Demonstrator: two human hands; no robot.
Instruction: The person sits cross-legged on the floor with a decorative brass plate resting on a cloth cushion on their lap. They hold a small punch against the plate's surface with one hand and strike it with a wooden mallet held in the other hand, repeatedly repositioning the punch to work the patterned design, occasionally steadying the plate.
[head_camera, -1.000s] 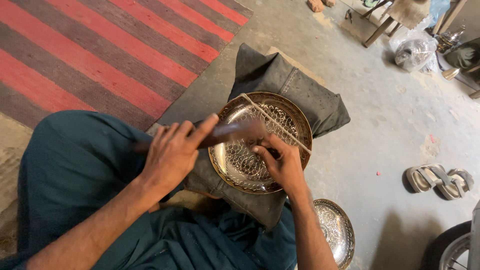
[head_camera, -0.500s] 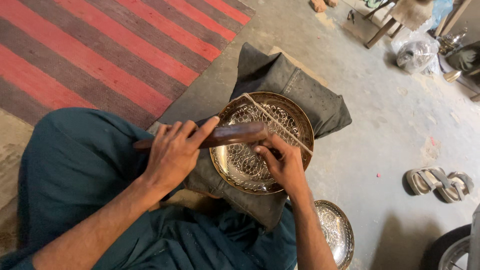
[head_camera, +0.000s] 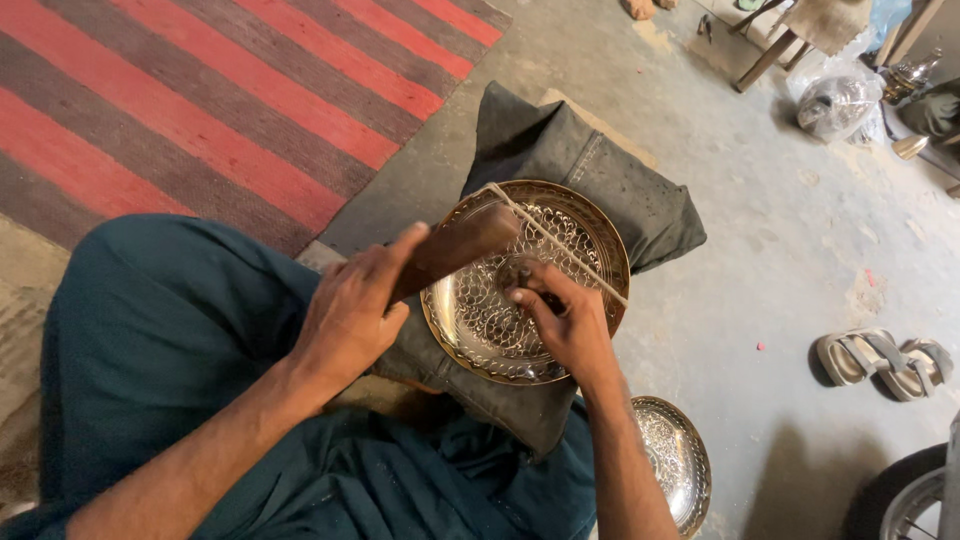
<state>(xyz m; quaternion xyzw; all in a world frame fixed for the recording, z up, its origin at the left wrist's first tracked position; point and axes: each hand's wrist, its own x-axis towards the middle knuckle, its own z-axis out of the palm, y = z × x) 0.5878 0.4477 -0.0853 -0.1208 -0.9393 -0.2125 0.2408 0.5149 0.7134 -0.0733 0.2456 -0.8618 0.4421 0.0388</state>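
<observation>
left hand (head_camera: 350, 315) is wrapped around a wooden mallet (head_camera: 455, 248), its head tilted up over the plate (head_camera: 480, 325). right hand (head_camera: 565, 320) is pinched on a small tool pressed to the plate's middle, can't make out the tool itself. the plate sits on a dark cushion (head_camera: 640, 205) on the floor, with a thin stick (head_camera: 570, 250) across its rim. a second plate (head_camera: 680, 465) lies by the right forearm, sandals (head_camera: 885, 360) off to the right.

One package only: a crumpled, translucent grey-white plastic bag (head_camera: 838, 103), knotted and rounded, lying on the concrete floor at about one o'clock from the picture's middle, near the upper right edge; no labels, signs or screens visible.
</observation>
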